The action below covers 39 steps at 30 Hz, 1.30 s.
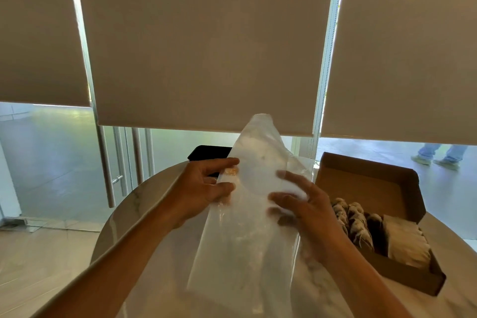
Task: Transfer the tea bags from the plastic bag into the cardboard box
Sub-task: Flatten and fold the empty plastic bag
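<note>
A translucent plastic bag (247,217) stands tilted over the round marble table (134,204), held up between both hands. My left hand (206,187) grips its left edge, thumb and fingers curled round the film. My right hand (307,209) holds the bag's right side with its fingers behind the plastic. The bag looks flat, and I cannot make out any contents. To the right lies an open brown cardboard box (366,178) with rows of tea bags (361,224) and a stack of pale paper tags or sachets (407,242) inside.
A black flat object (206,152) lies on the table's far edge behind the bag. Roller blinds and glass doors stand beyond the table. A person's legs (438,153) show outside at the far right.
</note>
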Motion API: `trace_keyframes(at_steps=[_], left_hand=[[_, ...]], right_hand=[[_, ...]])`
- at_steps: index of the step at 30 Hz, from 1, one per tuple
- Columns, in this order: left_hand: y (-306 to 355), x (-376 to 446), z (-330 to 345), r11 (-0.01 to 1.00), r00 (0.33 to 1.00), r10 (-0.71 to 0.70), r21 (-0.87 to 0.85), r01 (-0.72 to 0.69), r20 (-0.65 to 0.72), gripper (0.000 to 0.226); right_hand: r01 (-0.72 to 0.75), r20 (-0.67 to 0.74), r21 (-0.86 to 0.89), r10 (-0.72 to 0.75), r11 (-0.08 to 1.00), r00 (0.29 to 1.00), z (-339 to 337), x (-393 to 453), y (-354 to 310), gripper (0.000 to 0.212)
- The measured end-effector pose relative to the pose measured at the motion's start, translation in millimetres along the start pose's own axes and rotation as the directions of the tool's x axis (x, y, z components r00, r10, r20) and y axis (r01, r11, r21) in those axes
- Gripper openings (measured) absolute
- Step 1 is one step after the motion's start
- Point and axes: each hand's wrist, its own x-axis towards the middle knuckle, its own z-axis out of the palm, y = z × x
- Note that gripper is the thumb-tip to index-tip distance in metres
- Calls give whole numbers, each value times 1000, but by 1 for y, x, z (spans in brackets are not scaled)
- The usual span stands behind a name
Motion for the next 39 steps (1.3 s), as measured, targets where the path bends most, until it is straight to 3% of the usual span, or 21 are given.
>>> trace_keyframes(at_steps=[4,6,8,12,15,19,24,26,28,29,31,34,39], left_hand=[[-5,3,-5,967,983,-148,-192,167,105,75],[-7,1,-4,949,966,-179,-227,220,187,65],[-4,-4,-2,956,961,-156,-208,205,229,37],[-6,-8,1,954,970,-128,-240,178,208,33],[-12,-7,7,892,961,-212,-365,264,177,41],[-8,-17,9,788,910,-240,-480,386,338,38],[-11,-26,12,897,928,-173,-337,287,331,21],[-14,-24,11,937,954,-139,-276,213,265,31],[-16,-22,10,966,979,-47,-242,95,196,25],[-16,-21,9,972,984,-2,-232,44,181,20],[-18,-20,7,983,984,77,-179,-48,160,37],[-22,-17,6,983,986,134,114,-145,103,41],[-21,-22,6,898,967,237,359,-253,89,50]], right_hand=[[29,32,66,-31,997,999,-5,0,-1,15],[16,29,68,-18,998,999,-6,1,1,24],[1,39,80,-4,997,999,-9,3,4,43],[27,53,49,-29,998,998,-16,5,5,44],[47,18,8,-47,999,999,-19,9,10,39],[68,-48,-54,-70,996,996,-21,10,12,37],[81,-76,-62,-85,995,993,-23,12,12,37],[38,-42,93,-34,995,999,-23,14,9,32],[-77,72,291,59,954,996,-28,15,5,22],[-155,143,349,111,924,983,-32,15,3,26],[-282,275,383,183,880,944,-38,15,3,55],[-395,425,317,243,862,872,-44,17,9,96],[-395,410,164,302,904,861,-38,11,4,102]])
